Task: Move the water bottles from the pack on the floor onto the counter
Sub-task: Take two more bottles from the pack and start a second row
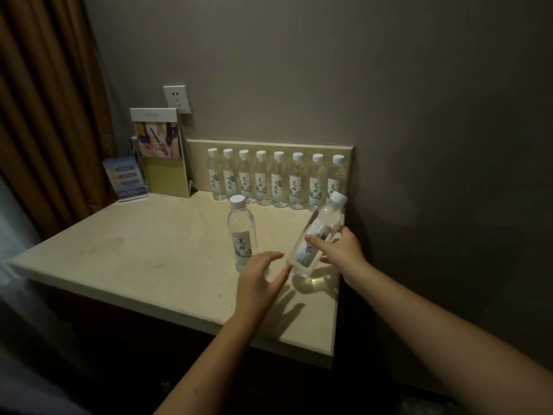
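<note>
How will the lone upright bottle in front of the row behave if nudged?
Tall and narrow-based, the lone bottle would likely tip if pushed high. It looks full, so probably heavy for its size. Fallen, it could roll.

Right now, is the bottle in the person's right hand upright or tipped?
Tipped: the water bottle held by the right hand leans, its top well to the right of its base.
</note>
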Demonstrator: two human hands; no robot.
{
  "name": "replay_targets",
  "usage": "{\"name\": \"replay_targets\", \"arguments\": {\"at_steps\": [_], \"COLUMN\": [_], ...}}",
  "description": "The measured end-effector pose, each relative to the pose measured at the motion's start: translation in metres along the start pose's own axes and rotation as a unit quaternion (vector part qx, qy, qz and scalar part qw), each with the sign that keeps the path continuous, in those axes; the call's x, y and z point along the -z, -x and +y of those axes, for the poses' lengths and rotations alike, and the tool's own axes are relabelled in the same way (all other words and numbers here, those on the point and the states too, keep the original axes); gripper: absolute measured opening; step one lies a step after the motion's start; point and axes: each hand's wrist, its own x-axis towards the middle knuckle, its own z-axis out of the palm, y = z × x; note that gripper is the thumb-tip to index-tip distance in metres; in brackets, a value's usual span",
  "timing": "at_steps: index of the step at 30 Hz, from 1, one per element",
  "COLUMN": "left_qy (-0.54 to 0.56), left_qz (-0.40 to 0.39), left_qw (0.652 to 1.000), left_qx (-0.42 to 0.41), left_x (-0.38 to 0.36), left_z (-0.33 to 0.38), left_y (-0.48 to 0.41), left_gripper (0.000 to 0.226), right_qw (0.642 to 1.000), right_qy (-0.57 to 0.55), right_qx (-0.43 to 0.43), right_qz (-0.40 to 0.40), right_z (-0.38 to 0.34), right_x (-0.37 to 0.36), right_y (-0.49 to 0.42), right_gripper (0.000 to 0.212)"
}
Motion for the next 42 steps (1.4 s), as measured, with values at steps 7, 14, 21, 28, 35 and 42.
{"name": "replay_targets", "arguments": {"at_steps": [7, 14, 21, 28, 35, 42], "left_qy": [-0.002, 0.064, -0.018, -0.039, -0.019, 0.005], "left_qz": [0.062, -0.041, -0.052, -0.034, -0.072, -0.129], "left_qw": [0.97, 0.958, 0.954, 0.95, 0.952, 0.958], "left_qx": [0.233, 0.278, 0.293, 0.309, 0.296, 0.256], "left_x": [0.024, 0.013, 0.012, 0.017, 0.027, 0.043], "left_z": [-0.04, -0.061, -0.089, -0.129, -0.193, -0.277], "left_y": [-0.003, -0.025, -0.052, -0.087, -0.138, -0.196], "left_gripper": [0.074, 0.094, 0.054, 0.053, 0.057, 0.057], "right_qw": [0.976, 0.963, 0.965, 0.957, 0.956, 0.962], "right_qy": [0.189, 0.218, 0.184, 0.208, 0.22, 0.226], "right_qx": [0.097, 0.135, 0.137, 0.134, 0.136, 0.139], "right_qz": [-0.049, -0.087, -0.128, -0.149, -0.138, -0.071], "right_z": [0.004, 0.019, 0.018, 0.016, 0.009, 0.004], "right_x": [-0.003, -0.017, -0.041, -0.078, -0.139, -0.226], "right_y": [-0.019, -0.052, -0.089, -0.117, -0.145, -0.177], "right_gripper": [0.067, 0.067, 0.064, 0.073, 0.067, 0.07]}}
